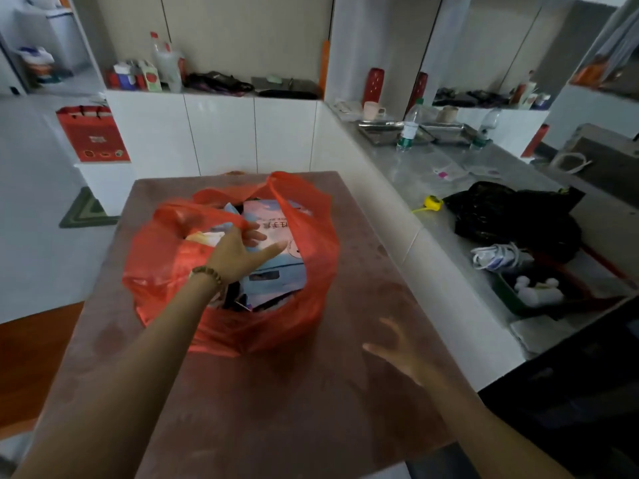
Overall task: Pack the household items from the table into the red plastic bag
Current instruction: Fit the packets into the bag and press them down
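Observation:
The red plastic bag (311, 271) stands open in the middle of the brown table (276, 409). Inside it lie several items, among them a light blue and pink flat package (269, 216) with printed characters. My left hand (238, 254) reaches over the bag's mouth and pinches its left handle (193, 216) between thumb and fingers. A bead bracelet is on that wrist. My right hand (404, 354) hovers blurred over the table to the right of the bag, fingers spread, holding nothing.
A grey counter (432, 174) runs along the right with a black plastic bag (511, 216), a yellow tape measure (432, 202), a water bottle (409, 126), metal trays and a green bin. A red paper bag (93, 133) stands at the back left.

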`<state>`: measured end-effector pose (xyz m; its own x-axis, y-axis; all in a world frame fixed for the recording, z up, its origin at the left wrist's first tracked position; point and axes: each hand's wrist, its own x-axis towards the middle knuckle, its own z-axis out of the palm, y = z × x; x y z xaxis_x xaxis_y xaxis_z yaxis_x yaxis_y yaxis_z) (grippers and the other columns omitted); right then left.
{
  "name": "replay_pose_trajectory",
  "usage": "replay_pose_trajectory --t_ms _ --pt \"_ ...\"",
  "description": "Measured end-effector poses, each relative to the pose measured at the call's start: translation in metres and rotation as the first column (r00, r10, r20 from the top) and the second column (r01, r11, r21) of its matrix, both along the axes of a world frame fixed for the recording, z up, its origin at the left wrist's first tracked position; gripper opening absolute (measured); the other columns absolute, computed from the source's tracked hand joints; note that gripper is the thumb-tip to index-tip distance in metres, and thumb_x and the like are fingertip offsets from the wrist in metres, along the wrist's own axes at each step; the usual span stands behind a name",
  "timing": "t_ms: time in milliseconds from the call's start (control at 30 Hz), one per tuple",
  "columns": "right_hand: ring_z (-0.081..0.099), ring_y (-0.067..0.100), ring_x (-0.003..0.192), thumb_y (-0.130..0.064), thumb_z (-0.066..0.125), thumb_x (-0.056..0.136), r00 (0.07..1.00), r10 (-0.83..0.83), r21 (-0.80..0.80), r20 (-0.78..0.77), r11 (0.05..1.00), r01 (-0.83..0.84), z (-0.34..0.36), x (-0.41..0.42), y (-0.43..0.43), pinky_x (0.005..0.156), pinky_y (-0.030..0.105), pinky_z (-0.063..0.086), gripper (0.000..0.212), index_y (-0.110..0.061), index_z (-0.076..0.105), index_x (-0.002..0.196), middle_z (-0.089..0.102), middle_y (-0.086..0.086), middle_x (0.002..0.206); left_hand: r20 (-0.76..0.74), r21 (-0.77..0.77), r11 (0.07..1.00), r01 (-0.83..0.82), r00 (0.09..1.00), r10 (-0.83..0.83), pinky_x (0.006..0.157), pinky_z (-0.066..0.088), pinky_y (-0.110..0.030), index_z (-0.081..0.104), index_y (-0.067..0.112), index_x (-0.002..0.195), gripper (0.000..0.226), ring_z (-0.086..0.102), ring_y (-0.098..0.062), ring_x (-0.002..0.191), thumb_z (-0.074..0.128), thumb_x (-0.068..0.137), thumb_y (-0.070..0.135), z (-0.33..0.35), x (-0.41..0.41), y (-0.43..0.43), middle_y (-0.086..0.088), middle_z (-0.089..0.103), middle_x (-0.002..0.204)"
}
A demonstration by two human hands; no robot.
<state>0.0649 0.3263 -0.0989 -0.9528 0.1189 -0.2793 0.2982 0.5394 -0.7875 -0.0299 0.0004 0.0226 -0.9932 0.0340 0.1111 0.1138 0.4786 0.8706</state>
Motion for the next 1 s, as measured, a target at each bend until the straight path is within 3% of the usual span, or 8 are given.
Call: replay_pose_trajectory --t_ms 67,200,333,433,567,767,900,1000 --pt "0.034 0.009 0.130 -0.017 0.079 0.076 0.999 0.043 -0.003 0.010 0.999 -0.042 -0.014 0.003 0.004 0.087 -0.003 0.035 0.077 -0.009 0.040 0.142 0.031 0.004 0.151 0.003 -0.060 0.998 0.011 1.000 -0.011 0.094 0.045 -0.036 0.042 0.005 0.126 0.078 0.053 -0.018 0.109 0.074 0.069 0.048 -0.006 0.003 0.006 -0.007 0.058 0.119" --pt "0.029 0.021 0.141 -0.004 0.073 0.080 0.999 0.007 -0.016 0.054 1.000 -0.006 -0.049 0.010 0.006 0.100 0.013 0.031 0.068 -0.007 0.043 0.140 0.022 0.011 0.156 0.003 -0.129 0.991 0.021 1.000 -0.021 0.101 0.042 -0.047 0.041 0.007 0.127 0.107 0.052 -0.023 0.114 0.064 0.049 0.077 -0.013 0.016 0.010 -0.005 0.056 0.119" --pt "0.036 0.023 0.138 -0.001 0.065 0.086 0.998 0.051 0.104 0.036 0.993 -0.054 -0.077 0.019 0.011 0.109 0.022 0.029 0.049 -0.008 0.052 0.133 0.039 0.009 0.148 -0.013 -0.084 0.996 0.017 1.000 -0.019 0.096 0.044 -0.036 0.040 0.008 0.129 0.087 0.052 -0.019 0.112 0.069 0.063 0.056 -0.018 0.020 0.009 0.000 0.055 0.115" --pt "0.056 0.026 0.120 0.005 0.063 0.084 0.999 -0.037 0.100 0.012 0.994 0.036 -0.084 0.021 0.012 0.101 0.027 0.042 0.037 -0.005 0.065 0.120 0.062 0.011 0.127 -0.056 -0.077 0.997 -0.004 0.998 -0.001 0.090 0.041 -0.027 0.043 0.006 0.126 0.070 0.053 -0.016 0.107 0.072 0.072 0.040 -0.021 0.022 0.009 -0.003 0.057 0.111" --pt "0.066 0.021 0.101 -0.002 0.068 0.082 0.999 -0.025 0.154 -0.038 0.988 0.031 -0.082 0.024 0.003 0.079 0.008 0.044 0.024 -0.005 0.073 0.105 0.072 0.009 0.107 -0.067 -0.078 0.997 -0.016 0.998 0.011 0.088 0.041 -0.020 0.045 0.003 0.122 0.062 0.054 -0.012 0.103 0.072 0.075 0.034 -0.021 0.026 0.007 -0.003 0.059 0.107" --pt "0.062 -0.016 0.063 0.018 0.070 0.072 0.978 -0.098 -0.139 -0.182 0.988 0.074 -0.058 0.012 -0.027 0.066 0.001 0.046 0.024 0.014 0.067 0.096 0.068 0.033 0.098 -0.070 -0.055 0.998 -0.020 0.997 0.016 0.082 0.041 -0.016 0.046 0.003 0.121 0.054 0.056 -0.013 0.099 0.069 0.080 0.030 -0.018 0.032 0.002 -0.002 0.059 0.102" --pt "0.065 -0.011 0.065 0.015 0.072 0.070 0.948 -0.149 -0.336 -0.283 0.941 0.047 0.002 -0.003 -0.054 0.072 0.008 0.051 0.026 0.004 0.067 0.093 0.069 0.031 0.099 -0.098 0.008 0.999 -0.041 0.994 0.041 0.078 0.046 -0.011 0.051 0.005 0.111 0.039 0.059 -0.006 0.084 0.065 0.083 0.029 -0.008 0.035 -0.002 -0.003 0.063 0.093" --pt "0.068 -0.006 0.073 0.007 0.076 0.072 0.874 -0.176 -0.409 -0.453 0.912 -0.028 0.062 -0.009 -0.075 0.073 0.008 0.051 0.026 -0.012 0.069 0.089 0.075 0.011 0.091 -0.194 0.081 0.995 -0.057 0.978 0.072 0.064 0.045 -0.003 0.050 0.005 0.101 0.023 0.060 0.002 0.065 0.058 0.088 0.023 0.007 0.034 -0.009 -0.002 0.062 0.081"
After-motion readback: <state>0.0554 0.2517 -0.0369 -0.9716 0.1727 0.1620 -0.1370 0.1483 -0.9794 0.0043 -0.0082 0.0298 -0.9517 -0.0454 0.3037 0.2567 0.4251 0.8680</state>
